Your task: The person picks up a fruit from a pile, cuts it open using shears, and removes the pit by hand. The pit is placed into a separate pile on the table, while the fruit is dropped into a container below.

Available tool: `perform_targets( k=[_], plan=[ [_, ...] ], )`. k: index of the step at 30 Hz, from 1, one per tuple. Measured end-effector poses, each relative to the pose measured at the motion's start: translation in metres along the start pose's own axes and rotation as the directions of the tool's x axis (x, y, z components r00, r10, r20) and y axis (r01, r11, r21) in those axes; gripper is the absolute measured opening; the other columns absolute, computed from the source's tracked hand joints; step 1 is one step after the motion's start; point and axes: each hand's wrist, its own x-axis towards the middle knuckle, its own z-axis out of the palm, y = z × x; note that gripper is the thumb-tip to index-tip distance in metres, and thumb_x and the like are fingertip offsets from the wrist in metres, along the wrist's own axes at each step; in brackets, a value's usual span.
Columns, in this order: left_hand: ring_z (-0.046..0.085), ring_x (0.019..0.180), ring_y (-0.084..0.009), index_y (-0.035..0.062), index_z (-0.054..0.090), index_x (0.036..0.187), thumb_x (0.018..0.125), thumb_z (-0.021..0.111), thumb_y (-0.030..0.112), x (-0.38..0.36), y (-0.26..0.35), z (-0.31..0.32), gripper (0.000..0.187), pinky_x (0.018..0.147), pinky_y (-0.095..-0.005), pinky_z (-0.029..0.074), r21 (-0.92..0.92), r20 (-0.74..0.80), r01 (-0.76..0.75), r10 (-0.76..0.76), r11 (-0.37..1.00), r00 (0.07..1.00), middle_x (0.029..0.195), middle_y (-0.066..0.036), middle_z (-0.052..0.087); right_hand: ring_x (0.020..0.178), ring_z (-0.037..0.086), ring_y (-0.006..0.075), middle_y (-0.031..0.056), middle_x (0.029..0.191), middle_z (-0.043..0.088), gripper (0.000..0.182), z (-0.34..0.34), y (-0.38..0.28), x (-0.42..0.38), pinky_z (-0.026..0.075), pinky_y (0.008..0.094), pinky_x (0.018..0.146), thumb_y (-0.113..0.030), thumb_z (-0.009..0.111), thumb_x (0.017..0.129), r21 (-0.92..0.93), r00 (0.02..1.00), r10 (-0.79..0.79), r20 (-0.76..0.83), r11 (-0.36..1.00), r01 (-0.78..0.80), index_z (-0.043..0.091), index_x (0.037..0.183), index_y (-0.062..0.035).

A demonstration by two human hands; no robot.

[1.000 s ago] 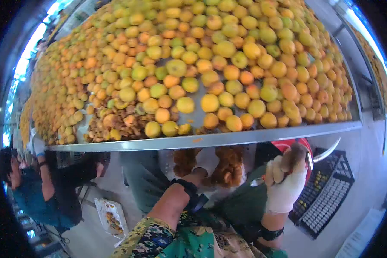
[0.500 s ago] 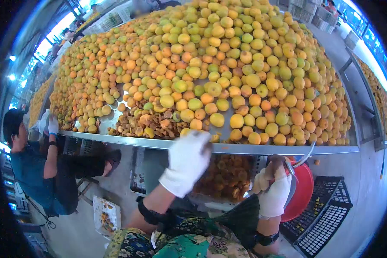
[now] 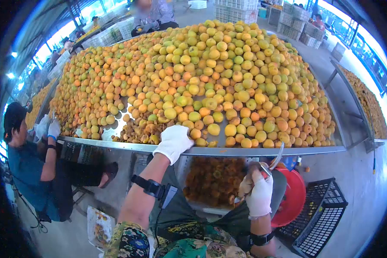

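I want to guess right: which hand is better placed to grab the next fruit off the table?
Probably the left hand: it rests at the table edge, right by the fruit pile. The right hand is below the table, holding a curved knife.

The left hand [image 3: 174, 142] has risen from below the table [image 3: 262, 151] onto the apricots [image 3: 210, 86] at its edge.

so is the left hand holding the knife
No, the curved knife is in the gloved right hand; the left hand rests on the table edge.
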Motion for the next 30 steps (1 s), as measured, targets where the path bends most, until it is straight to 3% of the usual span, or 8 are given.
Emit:
perform_targets(
  k=[8,10,19,21,23,24,25,30],
  plan=[
    [0.062,0.088,-0.0298,0.012,0.067,0.094,0.075,0.061,0.028,0.005,-0.005,0.026,0.025,0.076,-0.0423,0.05,-0.02,-0.314,-0.078,0.068,0.997,0.947,0.09,-0.012,0.063,0.037,0.044,0.0135,0.0017,0.053,0.047,0.014,-0.004,0.004,-0.01,0.033,0.027,0.035,-0.013,0.054,0.089,-0.036,1.0,0.002,-0.003,0.999,-0.002,0.054,0.097,-0.0027],
    [0.061,0.09,-0.0305,0.0114,0.065,0.098,0.075,0.059,0.025,0.0,-0.009,0.016,0.027,0.077,-0.0423,0.049,0.022,-0.207,-0.226,0.226,0.974,0.952,0.094,-0.014,0.063,0.037,0.045,0.0137,0.0021,0.053,0.047,0.013,-0.001,0.004,-0.011,0.033,0.0269,0.035,-0.013,0.054,0.089,-0.029,1.0,0.008,-0.014,1.0,-0.008,0.054,0.097,-0.0025],
    [0.061,0.091,-0.0327,0.0088,0.061,0.102,0.07,0.062,0.024,0.01,-0.005,0.003,0.036,0.078,-0.0425,0.049,0.044,-0.043,-0.147,0.149,0.988,0.988,0.098,-0.014,0.064,0.038,0.047,0.0144,0.003,0.057,0.05,0.018,0.002,0.013,-0.009,0.037,0.0268,0.036,-0.011,0.056,0.086,-0.147,0.999,0.04,0.006,0.988,-0.039,0.053,0.102,-0.0029],
    [0.061,0.09,-0.0335,0.0091,0.061,0.105,0.069,0.065,0.026,0.002,-0.01,0.007,0.04,0.077,-0.0433,0.049,-0.129,-0.395,-0.172,0.109,0.977,0.912,0.098,-0.014,0.064,0.039,0.047,0.0134,0.0026,0.059,0.05,0.019,-0.01,0.022,0.002,0.037,0.0261,0.037,-0.01,0.056,0.086,-0.156,1.0,0.009,-0.004,0.988,-0.009,0.054,0.103,-0.0026],
    [0.063,0.089,-0.0296,0.0084,0.06,0.11,0.073,0.066,0.024,-0.014,-0.009,-0.005,0.041,0.074,-0.0379,0.05,-0.172,-0.431,-0.204,0.112,0.964,0.895,0.097,-0.012,0.065,0.039,0.047,0.0124,0.0022,0.06,0.051,0.02,-0.012,0.027,0.006,0.037,0.0254,0.037,-0.009,0.055,0.085,-0.167,1.0,-0.011,-0.01,0.986,0.009,0.055,0.103,-0.0023],
    [0.063,0.088,-0.0257,0.0064,0.059,0.112,0.074,0.064,0.016,-0.025,-0.004,-0.016,0.039,0.071,-0.0342,0.05,-0.692,-0.259,-0.197,0.016,0.695,0.966,0.1,-0.012,0.065,0.04,0.046,0.0112,0.0018,0.063,0.052,0.021,-0.005,0.025,0.013,0.037,0.0244,0.038,-0.008,0.055,0.085,-0.165,0.999,-0.048,0.012,0.985,0.049,0.056,0.104,-0.0017],
    [0.064,0.087,-0.0218,0.0045,0.058,0.114,0.075,0.063,0.008,-0.031,-0.001,-0.021,0.039,0.069,-0.0305,0.05,-0.977,-0.056,-0.062,0.035,0.203,0.998,0.102,-0.011,0.064,0.041,0.046,0.01,0.0013,0.065,0.054,0.022,0.002,0.021,0.021,0.036,0.0235,0.039,-0.006,0.054,0.084,-0.16,0.996,-0.088,0.032,0.983,0.092,0.057,0.105,-0.0012],
    [0.063,0.087,-0.0177,0.002,0.055,0.119,0.076,0.057,-0.007,-0.053,0.011,0.014,0.044,0.069,-0.0269,0.049,-0.822,-0.435,-0.519,0.33,0.234,0.838,0.106,-0.011,0.062,0.047,0.049,0.0072,0.0019,0.075,0.058,0.036,0.048,-0.02,0.018,0.038,0.0218,0.041,-0.005,0.062,0.08,-0.287,0.974,0.109,0.199,0.957,-0.048,0.053,0.114,-0.0008]
  ],
)
